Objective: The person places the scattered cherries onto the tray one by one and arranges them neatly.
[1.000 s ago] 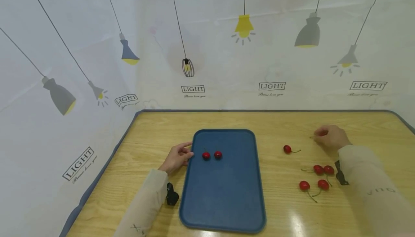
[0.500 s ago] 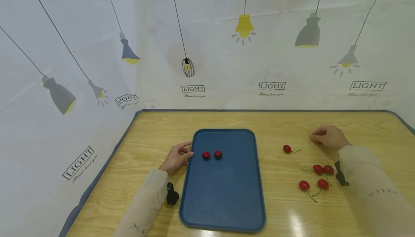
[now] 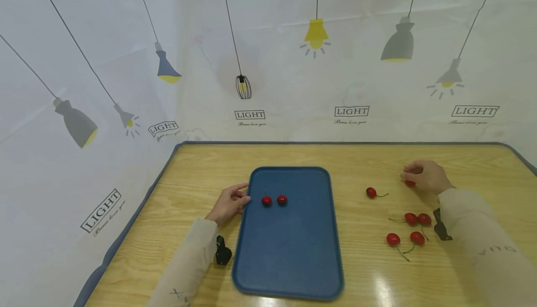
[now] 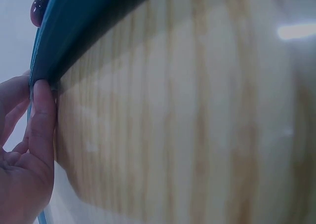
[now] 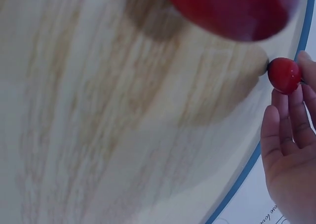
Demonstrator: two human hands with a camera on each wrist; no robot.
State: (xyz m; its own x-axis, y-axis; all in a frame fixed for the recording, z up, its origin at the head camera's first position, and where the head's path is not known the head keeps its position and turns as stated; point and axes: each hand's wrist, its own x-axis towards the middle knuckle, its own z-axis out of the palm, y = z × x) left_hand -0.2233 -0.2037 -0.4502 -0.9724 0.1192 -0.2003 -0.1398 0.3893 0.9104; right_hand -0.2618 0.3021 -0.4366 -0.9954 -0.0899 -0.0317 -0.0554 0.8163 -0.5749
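Note:
My right hand (image 3: 427,176) pinches a red cherry (image 5: 284,76) near the table's far right. In the right wrist view the cherry sits at the fingertips, close over the wood. My left hand (image 3: 228,204) rests against the left rim of a blue rectangular tray (image 3: 289,251), thumb and fingers touching its edge. Two red cherries, one on the left (image 3: 266,201) and one on the right (image 3: 282,200), lie side by side in the tray's upper part. The left wrist view shows the thumb (image 4: 43,105) right at the rim.
A single cherry (image 3: 371,192) with its stem lies between tray and right hand. Several more, including a near one (image 3: 393,240), are grouped below that hand on the wooden table (image 3: 361,269). A lamp-printed white sheet (image 3: 285,64) hangs behind.
A red cherry now shows beneath my right fingertips, where earlier only a thin stem was visible. The right hand has shifted slightly; the left hand and tray stay put.

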